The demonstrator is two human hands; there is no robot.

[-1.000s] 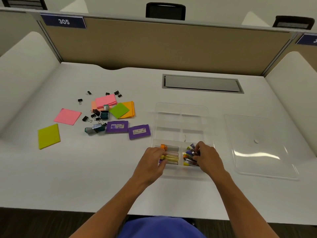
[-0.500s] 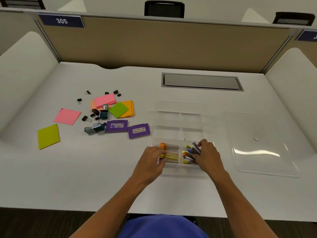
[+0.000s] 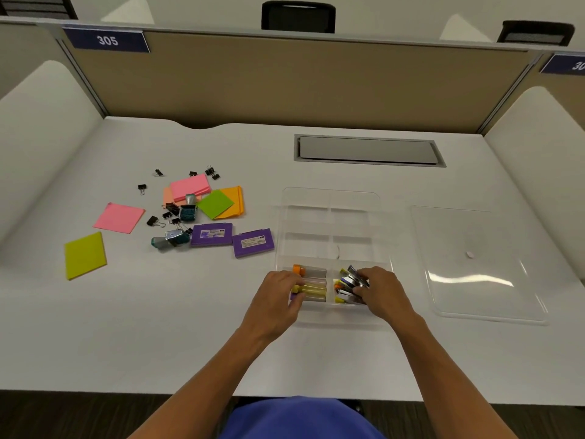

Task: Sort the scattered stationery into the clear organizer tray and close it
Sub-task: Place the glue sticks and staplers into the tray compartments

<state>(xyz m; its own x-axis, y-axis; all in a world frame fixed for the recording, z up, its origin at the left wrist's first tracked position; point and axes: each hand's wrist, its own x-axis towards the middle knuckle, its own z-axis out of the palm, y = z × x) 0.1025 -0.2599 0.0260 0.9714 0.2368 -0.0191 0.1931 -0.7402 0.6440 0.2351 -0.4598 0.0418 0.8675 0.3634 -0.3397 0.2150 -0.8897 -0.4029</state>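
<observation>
The clear organizer tray (image 3: pixel 330 198) lies mid-desk, its far compartments bare. My left hand (image 3: pixel 277 296) rests at the near-left compartment, fingers touching the capped tubes (image 3: pixel 311 282) lined up there. My right hand (image 3: pixel 381 293) is curled over a jumble of small highlighters (image 3: pixel 348 282) in the near-right compartment. The tray's clear lid (image 3: pixel 474 264) lies flat to the right. Left of the tray lie two purple boxes (image 3: pixel 232 237), sticky-note pads (image 3: pixel 118 218) in pink, green and orange, and several black binder clips (image 3: pixel 153 221).
A grey cable hatch (image 3: pixel 368 150) is set into the desk behind the tray. Beige partition panels and white side dividers wall in the desk. A yellow-green pad (image 3: pixel 84 255) lies far left, near the front.
My right hand has shifted slightly within the near-right compartment, nudging the highlighters. My left hand has stayed at the tubes. Nothing else moved.
</observation>
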